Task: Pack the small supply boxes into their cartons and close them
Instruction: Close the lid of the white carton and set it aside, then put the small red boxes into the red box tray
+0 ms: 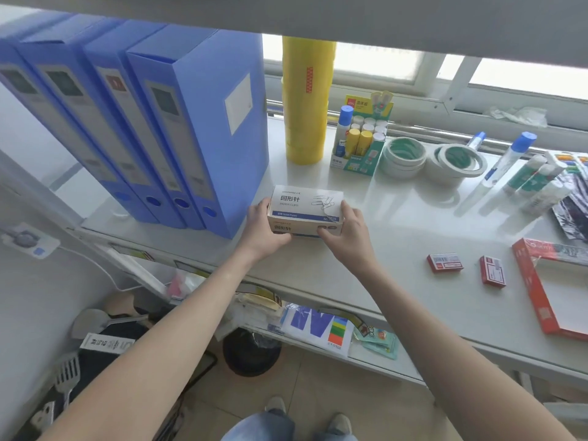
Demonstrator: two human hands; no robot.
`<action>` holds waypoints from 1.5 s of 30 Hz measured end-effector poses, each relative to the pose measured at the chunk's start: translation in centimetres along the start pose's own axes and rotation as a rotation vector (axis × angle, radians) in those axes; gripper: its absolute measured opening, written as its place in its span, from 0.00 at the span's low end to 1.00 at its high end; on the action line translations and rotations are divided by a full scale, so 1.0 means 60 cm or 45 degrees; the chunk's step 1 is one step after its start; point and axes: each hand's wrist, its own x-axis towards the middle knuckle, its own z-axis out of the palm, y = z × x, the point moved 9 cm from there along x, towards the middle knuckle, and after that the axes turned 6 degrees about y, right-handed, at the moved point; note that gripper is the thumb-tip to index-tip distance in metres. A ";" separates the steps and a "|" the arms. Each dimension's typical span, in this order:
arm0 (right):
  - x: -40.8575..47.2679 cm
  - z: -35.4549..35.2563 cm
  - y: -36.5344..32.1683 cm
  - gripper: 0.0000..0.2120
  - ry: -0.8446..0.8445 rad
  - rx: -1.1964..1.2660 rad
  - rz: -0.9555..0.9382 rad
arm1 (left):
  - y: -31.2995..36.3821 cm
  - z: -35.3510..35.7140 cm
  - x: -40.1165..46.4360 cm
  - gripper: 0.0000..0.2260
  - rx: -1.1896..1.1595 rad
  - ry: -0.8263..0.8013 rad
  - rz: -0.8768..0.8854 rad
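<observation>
A white paper-clip carton (306, 205) with blue trim sits closed on the white shelf (397, 224), just right of the blue file boxes. My left hand (264, 229) grips its left end and my right hand (346, 232) grips its right end, fingers wrapped under the front edge. Two small red supply boxes (444, 262) (492, 271) lie loose on the shelf to the right, apart from both hands. A flat red carton (541, 297) with a clear window lies at the far right edge.
Several blue file boxes (178, 128) stand at the left. Behind the carton stand a yellow tape stack (306, 100) and a glue-stick display (362, 138). Tape rolls (402, 155), glue bottles (509, 159) and packets crowd the back right. A lower shelf holds clutter.
</observation>
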 end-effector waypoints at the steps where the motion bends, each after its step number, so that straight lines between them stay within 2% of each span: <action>1: 0.001 0.000 0.001 0.25 0.011 -0.001 0.005 | -0.001 0.004 0.003 0.34 0.008 -0.021 -0.009; 8: -0.002 -0.002 0.004 0.31 -0.007 -0.058 -0.005 | 0.001 0.020 0.002 0.37 -0.019 -0.054 0.004; 12: -0.008 -0.015 0.005 0.34 -0.019 -0.049 0.006 | 0.030 -0.002 -0.004 0.34 -0.054 0.150 0.051; 15: -0.011 -0.046 0.018 0.34 0.023 -0.090 0.026 | 0.087 0.003 -0.017 0.31 -0.140 0.229 0.192; 21: -0.023 -0.140 0.067 0.32 0.158 -0.162 0.112 | 0.201 0.094 -0.049 0.23 -0.070 0.099 0.565; 24: -0.032 -0.189 0.101 0.32 0.206 -0.205 0.134 | 0.231 0.164 -0.064 0.22 -0.008 -0.096 0.662; 28: -0.040 -0.251 0.161 0.31 0.229 -0.301 0.186 | 0.239 0.266 -0.090 0.24 0.131 -0.406 0.671; 33: -0.046 -0.309 0.232 0.30 0.120 -0.513 0.228 | 0.242 0.349 -0.107 0.26 0.243 -0.523 0.573; 39: -0.042 -0.343 0.288 0.31 -0.074 -0.681 0.202 | 0.246 0.409 -0.113 0.28 0.364 -0.516 0.466; 45: -0.039 -0.347 0.304 0.37 -0.273 -0.758 0.095 | 0.261 0.427 -0.118 0.26 0.390 -0.379 0.447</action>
